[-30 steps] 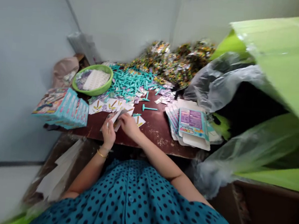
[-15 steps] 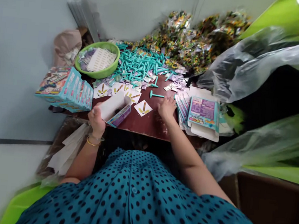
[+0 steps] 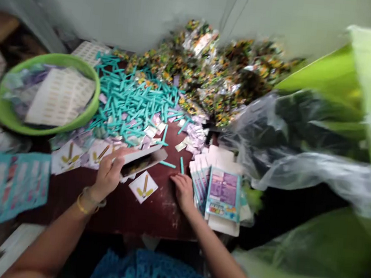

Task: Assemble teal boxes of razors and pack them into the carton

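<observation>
My left hand [image 3: 110,173] is closed around a small cardboard box [image 3: 146,156]. The box is tilted, its open end toward the right and its inside dark. My right hand [image 3: 183,191] lies low over the table with fingers loosely stretched, just below a short teal stick [image 3: 182,165]; contact with it is unclear. Left of that stick lies another teal stick [image 3: 168,165], its left end hidden behind the box. Between my hands is a white square card [image 3: 143,187] with a yellow and brown pickaxe picture. More such cards [image 3: 68,157] lie to the left.
A heap of teal hammer-shaped pieces [image 3: 130,103] covers the back, with small sachets [image 3: 195,135] beside it. Behind are bags of colourful bits [image 3: 211,71]. A green basin [image 3: 95,100] and finished-looking boxes [image 3: 10,183] stand left; flat boxes [image 3: 224,195] and plastic sheeting [image 3: 301,167] lie right.
The view has shifted and come closer to the table. My left hand has raised the box further over the table and turned its opening rightward. My right hand's fingers are less spread.
</observation>
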Tool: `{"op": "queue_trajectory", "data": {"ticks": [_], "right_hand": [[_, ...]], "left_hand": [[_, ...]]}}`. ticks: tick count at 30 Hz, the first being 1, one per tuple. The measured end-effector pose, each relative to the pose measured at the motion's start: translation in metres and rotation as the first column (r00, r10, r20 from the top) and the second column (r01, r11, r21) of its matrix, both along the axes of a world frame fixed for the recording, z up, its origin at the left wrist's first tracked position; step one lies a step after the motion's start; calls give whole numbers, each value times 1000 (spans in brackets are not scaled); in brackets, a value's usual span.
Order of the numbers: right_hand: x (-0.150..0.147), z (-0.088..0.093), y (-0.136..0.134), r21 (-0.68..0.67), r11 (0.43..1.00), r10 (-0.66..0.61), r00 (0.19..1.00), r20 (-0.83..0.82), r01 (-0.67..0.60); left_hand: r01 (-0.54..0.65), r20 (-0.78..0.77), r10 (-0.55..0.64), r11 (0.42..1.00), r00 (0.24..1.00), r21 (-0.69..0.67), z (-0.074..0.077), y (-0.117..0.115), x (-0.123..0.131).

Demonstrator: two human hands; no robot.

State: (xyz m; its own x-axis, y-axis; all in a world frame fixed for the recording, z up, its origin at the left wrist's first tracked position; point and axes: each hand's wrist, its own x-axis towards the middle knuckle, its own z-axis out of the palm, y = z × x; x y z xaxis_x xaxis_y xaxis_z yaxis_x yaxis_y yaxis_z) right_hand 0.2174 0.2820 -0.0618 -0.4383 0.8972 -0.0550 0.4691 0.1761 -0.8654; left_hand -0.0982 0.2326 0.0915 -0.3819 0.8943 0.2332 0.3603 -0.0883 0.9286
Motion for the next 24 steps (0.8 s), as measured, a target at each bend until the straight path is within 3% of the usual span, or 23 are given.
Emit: {"op": "queue_trajectory", "data": {"ticks": [3,6,9,11,13,15,17,19,20,22,24], "right_hand": [[-14,13,6,-72,996,-59,998,-5,58],[-25,60,19,-193,967,-180,983,-45,168],[-31,150,31,-260,932,-279,958,-66,254],[-35,220,41,-247,948,-247,951,-185,198],[-46,279,57,-152,988,-85,930,-358,32],[-65,313,74,-22,983,154,891,-426,-180],[-90,324,86,97,918,395,854,-340,-386],[-111,318,92,197,814,576,803,-149,-547],[-117,313,94,246,755,636,771,-46,-608],[-120,304,99,323,662,677,725,130,-676],[-112,300,112,387,659,617,757,214,-646]], "left_hand": [[-40,69,45,996,997,-76,-10,11,-4],[-86,105,104,982,989,-166,-2,18,-8],[-96,101,119,973,988,-210,32,28,-10],[-75,99,100,969,990,-237,61,37,-11],[-2,136,41,962,990,-273,88,45,-11],[91,192,-35,952,981,-292,109,51,-9],[222,280,-138,929,950,-295,125,57,-4],[299,386,-172,905,907,-301,132,62,2],[290,436,-132,903,890,-318,132,64,6],[170,519,66,903,852,-394,127,69,11],[51,588,279,875,760,-481,118,76,15]]}}
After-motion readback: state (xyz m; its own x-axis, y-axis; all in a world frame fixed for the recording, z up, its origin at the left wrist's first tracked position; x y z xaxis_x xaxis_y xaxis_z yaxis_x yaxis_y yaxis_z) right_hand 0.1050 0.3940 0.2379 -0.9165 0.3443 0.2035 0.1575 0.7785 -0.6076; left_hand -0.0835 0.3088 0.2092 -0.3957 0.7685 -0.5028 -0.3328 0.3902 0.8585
